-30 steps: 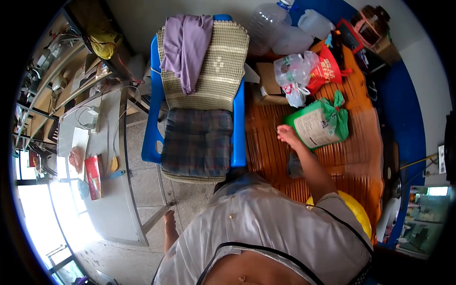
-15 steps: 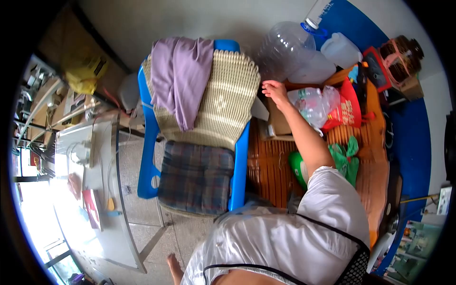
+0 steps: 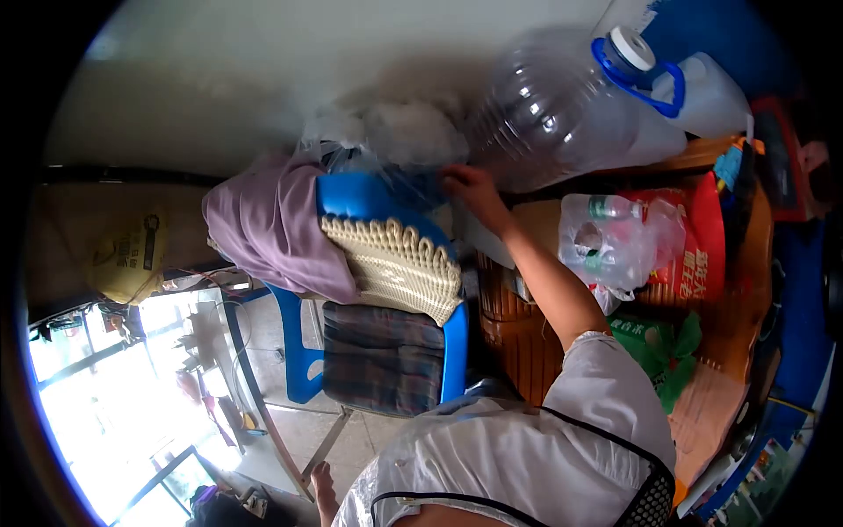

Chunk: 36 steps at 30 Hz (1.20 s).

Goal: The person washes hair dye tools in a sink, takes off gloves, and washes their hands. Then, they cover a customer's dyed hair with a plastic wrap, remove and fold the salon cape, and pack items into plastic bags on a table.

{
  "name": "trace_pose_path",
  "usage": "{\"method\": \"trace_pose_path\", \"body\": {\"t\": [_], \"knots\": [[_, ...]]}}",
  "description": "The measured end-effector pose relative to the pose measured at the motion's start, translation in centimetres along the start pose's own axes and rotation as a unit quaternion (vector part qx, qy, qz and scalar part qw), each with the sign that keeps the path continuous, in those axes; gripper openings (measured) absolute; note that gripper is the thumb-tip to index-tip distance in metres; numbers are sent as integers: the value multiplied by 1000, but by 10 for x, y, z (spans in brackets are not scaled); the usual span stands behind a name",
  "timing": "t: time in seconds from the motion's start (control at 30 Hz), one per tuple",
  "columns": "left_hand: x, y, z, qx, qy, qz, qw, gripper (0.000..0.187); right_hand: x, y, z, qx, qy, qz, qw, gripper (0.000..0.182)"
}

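My right hand reaches behind the blue plastic chair. Its fingers are curled together at the edge of a clear plastic bag, which bulges up against the wall behind the backrest. What lies inside the bag I cannot make out. A woven beige mat and a purple cloth hang over the chair's back, and a dark plaid cushion covers its seat. At the lower left a small part of my left hand shows beside my white shirt; its fingers are not clear.
A big clear water jug with a blue handle stands right of my right hand. On the brown wooden bench lie bagged plastic bottles, a red bag and a green bag. A white table stands left.
My view has moved closer to the wall and shows more behind the chair. The clear plastic bag has come into sight, with my right hand now at its edge.
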<state>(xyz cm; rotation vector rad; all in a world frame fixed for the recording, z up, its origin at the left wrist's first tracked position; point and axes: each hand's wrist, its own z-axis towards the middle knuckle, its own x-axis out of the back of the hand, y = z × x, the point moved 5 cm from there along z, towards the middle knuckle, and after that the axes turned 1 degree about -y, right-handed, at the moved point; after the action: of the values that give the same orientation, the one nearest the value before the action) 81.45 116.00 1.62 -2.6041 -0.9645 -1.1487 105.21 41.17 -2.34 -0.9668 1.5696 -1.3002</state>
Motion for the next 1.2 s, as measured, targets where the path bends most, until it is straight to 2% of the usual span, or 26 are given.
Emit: {"method": "trace_pose_path", "body": {"t": [0.03, 0.1, 0.13, 0.2, 0.23, 0.27, 0.3, 0.33, 0.37, 0.43, 0.5, 0.53, 0.6, 0.63, 0.7, 0.83, 0.87, 0.9, 0.93, 0.97, 1.03, 1.07, 1.1, 1.13, 1.2], "knots": [[4, 16, -1, 8, 7, -7, 1000, 35, -5, 7, 13, -2, -4, 5, 1000, 21], [7, 39, -2, 23, 15, -12, 1000, 34, -33, 16, 41, 31, -61, -113, 991, 20], [6, 39, 2, 28, 20, -9, 999, 34, -45, 19, 54, 51, -78, -106, 990, 21], [-1, 62, 3, -105, -33, 94, 989, 35, -67, 22, 84, 69, -94, -93, 989, 21], [-2, 65, 3, -36, -29, 88, 995, 36, -82, 29, 99, 13, -155, -59, 986, 21], [-4, 71, 1, -32, -26, 91, 995, 36, -95, 37, 112, -42, -217, -26, 975, 21], [-4, 72, 1, -6, -24, 90, 996, 36, -105, 46, 126, -42, -219, -21, 974, 21], [-3, 73, 2, 19, -20, 88, 996, 36, -115, 52, 139, 9, -216, -111, 970, 24], [-1, 71, 3, 8, -20, 113, 993, 35, -123, 60, 151, 60, -212, -199, 955, 27], [1, 63, 2, 24, -13, 95, 995, 34, -111, 79, 184, 50, -98, -384, 917, 35], [3, 60, -7, 33, 0, 66, 997, 33, -92, 97, 209, 9, 7, -205, 979, 45], [4, 60, -15, 37, 3, 63, 997, 33, -93, 100, 212, 11, 1, -203, 979, 45], [2, 68, -24, -74, 2, 145, 987, 33, -82, 70, 202, -15, 130, -241, 962, 40], [-2, 61, -25, -61, 0, 150, 987, 34, -86, 64, 198, -11, 125, -241, 962, 40], [-8, 64, -27, -65, -6, 139, 988, 35, -98, 42, 191, 148, 158, -325, 921, 48], [-22, 65, -24, -71, -12, 110, 991, 36, -129, 36, 189, 185, 137, -333, 914, 59], [-25, 68, -21, -66, -7, 90, 994, 36, -139, 42, 191, 67, 14, -392, 918, 58], [-27, 76, -23, -56, -5, 67, 996, 37, -148, 51, 191, -51, -108, -441, 890, 57], [-29, 80, -25, -56, 0, 57, 997, 37, -155, 63, 196, -41, -113, -443, 888, 57], [-31, 80, -28, -44, 6, 30, 999, 37, -164, 89, 209, 19, -89, -498, 862, 49], [-36, 78, -33, -17, 7, -10, 1000, 38, -161, 59, 226, 160, -59, -585, 793, 32], [-38, 75, -36, -14, 11, -24, 1000, 38, -149, 8, 229, 238, -54, -616, 749, 24], [-40, 73, -39, -13, 13, -28, 999, 37, -128, -16, 237, 63, -20, -366, 928, 18], [-42, 66, -42, -14, 14, -31, 999, 37, -120, -26, 236, -126, 13, -73, 989, 13], [-51, 45, -38, -14, 25, -51, 998, 36, -120, -64, 228, -126, 17, 174, 976, 13]]}}
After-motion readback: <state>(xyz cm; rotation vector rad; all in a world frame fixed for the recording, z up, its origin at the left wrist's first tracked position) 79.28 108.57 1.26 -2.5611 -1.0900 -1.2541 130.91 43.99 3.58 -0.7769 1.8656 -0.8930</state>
